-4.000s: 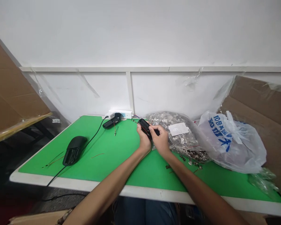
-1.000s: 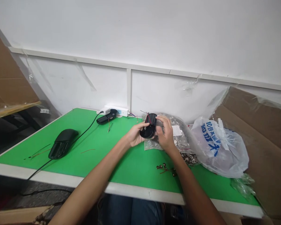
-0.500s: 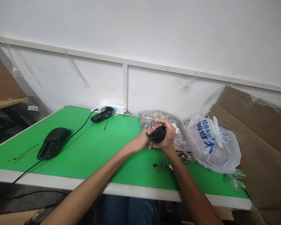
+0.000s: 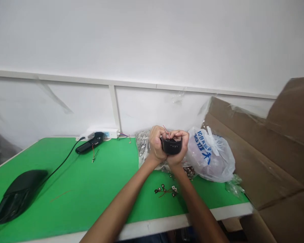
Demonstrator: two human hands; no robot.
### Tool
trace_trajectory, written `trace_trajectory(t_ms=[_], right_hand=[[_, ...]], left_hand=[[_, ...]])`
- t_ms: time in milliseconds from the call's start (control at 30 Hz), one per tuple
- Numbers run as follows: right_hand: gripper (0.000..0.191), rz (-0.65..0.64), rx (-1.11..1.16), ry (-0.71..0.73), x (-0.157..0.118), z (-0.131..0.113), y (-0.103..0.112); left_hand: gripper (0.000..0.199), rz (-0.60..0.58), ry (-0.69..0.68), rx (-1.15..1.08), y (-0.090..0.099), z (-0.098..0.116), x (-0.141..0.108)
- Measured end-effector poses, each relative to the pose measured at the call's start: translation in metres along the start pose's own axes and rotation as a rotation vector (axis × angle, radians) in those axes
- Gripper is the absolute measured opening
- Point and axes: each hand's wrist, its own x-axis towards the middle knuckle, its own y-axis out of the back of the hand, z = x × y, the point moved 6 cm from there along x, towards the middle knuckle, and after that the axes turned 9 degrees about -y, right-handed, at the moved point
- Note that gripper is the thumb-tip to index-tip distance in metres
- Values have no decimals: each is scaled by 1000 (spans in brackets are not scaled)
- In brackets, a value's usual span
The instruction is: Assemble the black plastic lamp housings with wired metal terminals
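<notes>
Grip's on both sides: left hand (image 4: 156, 144) and right hand (image 4: 184, 144) cup the black casing (image 4: 171, 147) above the table (image 4: 91, 202). It's just been turned end-on to the camera, red wire (image 4: 166, 131) still poking up, so I'd guess it's unfinished.

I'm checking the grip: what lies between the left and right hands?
The head view shows a black casing, held by the left hand and right hand, a thin red wire standing above it.
</notes>
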Motion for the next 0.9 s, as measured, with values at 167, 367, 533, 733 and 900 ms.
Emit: trace_trajectory(t_ms=[167, 367, 533, 733, 900], right_hand=[[43, -48, 115, 105, 20, -42, -31], [51, -325, 64, 236, 12, -86, -109], [56, -330, 124, 273, 0, -84, -143], [49, -300, 106, 254, 2, -62, -148], [43, -294, 96, 242, 6, -60, -141]], left_hand=[[57, 10, -295, -55, -9, 46, 59], [60, 93, -429, -174, 31, 94, 104], [65, 217, -428, -168, 62, 102, 120], [64, 135, -435, -174, 72, 86, 125], [63, 113, -415, -168, 66, 84, 124]])
